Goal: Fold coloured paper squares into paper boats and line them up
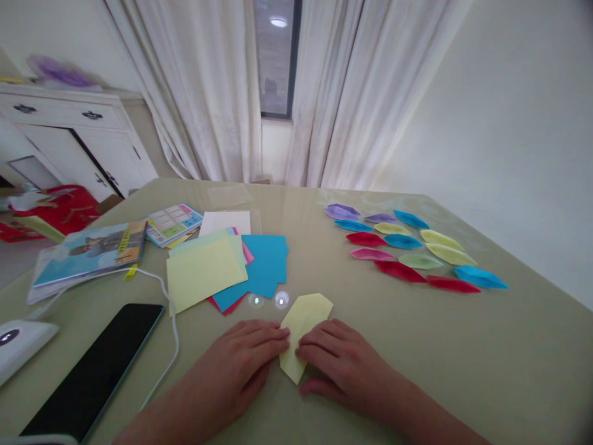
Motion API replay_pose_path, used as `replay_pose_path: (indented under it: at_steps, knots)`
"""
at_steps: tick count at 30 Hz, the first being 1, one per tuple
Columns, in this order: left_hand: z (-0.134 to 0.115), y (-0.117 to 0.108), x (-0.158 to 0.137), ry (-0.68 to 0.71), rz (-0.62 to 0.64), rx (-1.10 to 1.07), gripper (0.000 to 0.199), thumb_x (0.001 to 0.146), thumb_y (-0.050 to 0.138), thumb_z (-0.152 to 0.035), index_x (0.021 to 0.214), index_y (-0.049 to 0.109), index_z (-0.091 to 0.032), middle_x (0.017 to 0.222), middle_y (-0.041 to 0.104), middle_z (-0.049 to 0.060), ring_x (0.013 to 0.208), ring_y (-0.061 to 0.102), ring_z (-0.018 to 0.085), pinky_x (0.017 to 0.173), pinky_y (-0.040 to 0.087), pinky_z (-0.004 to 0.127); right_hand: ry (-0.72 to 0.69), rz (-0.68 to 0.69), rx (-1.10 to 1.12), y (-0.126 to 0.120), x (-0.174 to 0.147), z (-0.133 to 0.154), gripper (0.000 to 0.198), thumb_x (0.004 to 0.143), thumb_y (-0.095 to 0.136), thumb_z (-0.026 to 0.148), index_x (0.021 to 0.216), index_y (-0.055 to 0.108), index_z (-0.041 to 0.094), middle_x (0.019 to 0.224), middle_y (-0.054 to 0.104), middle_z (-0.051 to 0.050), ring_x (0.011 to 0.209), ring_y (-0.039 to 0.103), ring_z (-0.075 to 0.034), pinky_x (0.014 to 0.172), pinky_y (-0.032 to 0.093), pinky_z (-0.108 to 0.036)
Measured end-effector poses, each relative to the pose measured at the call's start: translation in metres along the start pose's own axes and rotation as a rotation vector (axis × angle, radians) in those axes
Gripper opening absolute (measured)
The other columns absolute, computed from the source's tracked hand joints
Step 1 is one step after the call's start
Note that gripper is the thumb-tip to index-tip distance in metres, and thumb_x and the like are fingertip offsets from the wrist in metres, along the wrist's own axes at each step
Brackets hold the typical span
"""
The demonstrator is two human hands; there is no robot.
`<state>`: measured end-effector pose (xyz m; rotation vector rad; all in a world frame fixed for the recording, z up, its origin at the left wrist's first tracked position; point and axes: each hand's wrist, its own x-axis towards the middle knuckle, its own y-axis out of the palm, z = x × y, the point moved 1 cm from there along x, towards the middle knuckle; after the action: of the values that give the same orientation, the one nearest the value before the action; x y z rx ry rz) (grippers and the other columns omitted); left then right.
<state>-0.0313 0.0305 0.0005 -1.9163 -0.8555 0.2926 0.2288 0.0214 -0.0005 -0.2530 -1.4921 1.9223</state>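
Note:
A pale yellow sheet of folded paper [306,314] lies slanted on the table in front of me, its corners folded in so that it has an elongated many-sided outline. My left hand [252,355] lies flat at its left edge, fingers stretched out and fingertips touching the paper. On the lower right part of the sheet rest the fingertips of my right hand [343,361], pressing down, with the thumb spread away over the tabletop. Both hands are open, and neither is wrapped round the paper. My fingers hide parts of the sheet's side edges.
Yellow paper sheets [204,272] overlap blue sheets [271,266] at left centre. Several folded paper pieces, including a red one [453,283], lie in rows at right. A black phone [97,371], white cable [173,327], white device [23,346] and book [92,250] occupy the left.

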Motion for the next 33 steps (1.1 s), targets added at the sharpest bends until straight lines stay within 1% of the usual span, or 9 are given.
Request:
replay_pose_path:
  at_steps: [3, 8, 10, 14, 17, 21, 23, 29, 33]
  knots:
    - [0.006, 0.0, 0.0, 0.017, 0.001, -0.008, 0.055, 0.093, 0.05, 0.0, 0.135, 0.071, -0.028, 0.144, 0.072, 0.003, 0.134, 0.066, 0.023, 0.117, 0.051, 0.044, -0.036, -0.021, -0.051, 0.004, -0.001, -0.003, 0.035, 0.107, 0.06, 0.052, 0.113, 0.071, 0.019, 0.106, 0.078, -0.008, 0.098, 0.069, -0.023, 0.096, 0.049, -0.037]
    - [0.006, -0.005, 0.0, 0.04, 0.049, -0.01, 0.072, 0.077, 0.051, 0.006, 0.135, 0.071, -0.03, 0.152, 0.066, 0.001, 0.139, 0.063, 0.024, 0.121, 0.047, 0.046, -0.065, -0.042, -0.116, 0.006, 0.002, -0.002, 0.035, 0.113, 0.05, 0.047, 0.104, 0.07, 0.018, 0.095, 0.075, -0.006, 0.09, 0.067, -0.021, 0.088, 0.049, -0.034]
    - [0.007, -0.008, 0.0, 0.052, 0.052, -0.032, 0.076, 0.073, 0.051, 0.008, 0.134, 0.071, -0.032, 0.152, 0.066, 0.0, 0.139, 0.063, 0.023, 0.122, 0.045, 0.047, -0.079, -0.047, -0.139, 0.006, 0.005, -0.001, 0.034, 0.113, 0.05, 0.044, 0.103, 0.069, 0.019, 0.094, 0.074, -0.006, 0.087, 0.066, -0.02, 0.085, 0.048, -0.033]
    - [0.008, -0.009, 0.0, 0.071, 0.073, -0.021, 0.081, 0.069, 0.049, 0.009, 0.134, 0.071, -0.034, 0.153, 0.065, -0.002, 0.141, 0.061, 0.024, 0.122, 0.044, 0.049, -0.123, -0.118, -0.184, 0.006, 0.009, 0.005, 0.021, 0.113, 0.054, 0.031, 0.107, 0.07, 0.019, 0.093, 0.075, -0.003, 0.082, 0.066, -0.018, 0.08, 0.047, -0.033]
    - [0.008, -0.007, -0.001, 0.063, 0.109, 0.034, 0.083, 0.069, 0.05, 0.008, 0.136, 0.069, -0.036, 0.155, 0.063, -0.003, 0.142, 0.059, 0.026, 0.121, 0.046, 0.051, -0.163, -0.162, -0.205, 0.006, 0.012, 0.009, 0.014, 0.111, 0.058, 0.025, 0.111, 0.07, 0.017, 0.09, 0.075, -0.002, 0.079, 0.065, -0.018, 0.077, 0.047, -0.033]
    - [0.006, -0.007, 0.0, 0.057, 0.133, 0.073, 0.076, 0.074, 0.051, 0.007, 0.136, 0.069, -0.033, 0.152, 0.066, 0.0, 0.14, 0.06, 0.027, 0.118, 0.048, 0.049, -0.2, -0.099, -0.202, 0.003, 0.012, 0.01, 0.011, 0.109, 0.059, 0.018, 0.105, 0.07, 0.018, 0.088, 0.076, -0.002, 0.082, 0.067, -0.017, 0.079, 0.048, -0.034]
    - [0.005, -0.008, 0.0, 0.062, 0.134, 0.071, 0.074, 0.076, 0.05, 0.007, 0.135, 0.07, -0.031, 0.15, 0.067, 0.001, 0.138, 0.061, 0.027, 0.117, 0.049, 0.049, -0.226, -0.083, -0.18, -0.001, 0.011, 0.008, 0.012, 0.109, 0.058, 0.018, 0.107, 0.07, 0.017, 0.092, 0.078, -0.003, 0.084, 0.067, -0.017, 0.08, 0.049, -0.034]
    - [0.008, -0.009, 0.001, 0.051, 0.134, 0.019, 0.075, 0.077, 0.05, 0.007, 0.137, 0.069, -0.034, 0.151, 0.066, -0.001, 0.138, 0.061, 0.026, 0.117, 0.049, 0.049, -0.226, -0.16, -0.176, -0.004, 0.012, 0.003, 0.015, 0.111, 0.056, 0.018, 0.117, 0.07, 0.014, 0.099, 0.08, -0.004, 0.09, 0.069, -0.019, 0.084, 0.048, -0.036]
    - [0.007, -0.009, 0.0, 0.04, 0.15, 0.032, 0.078, 0.075, 0.049, 0.008, 0.138, 0.068, -0.033, 0.152, 0.066, -0.001, 0.14, 0.06, 0.025, 0.118, 0.049, 0.05, -0.218, -0.122, -0.184, 0.001, 0.012, 0.004, 0.013, 0.11, 0.059, 0.018, 0.104, 0.071, 0.016, 0.094, 0.078, -0.003, 0.086, 0.066, -0.019, 0.081, 0.046, -0.035]
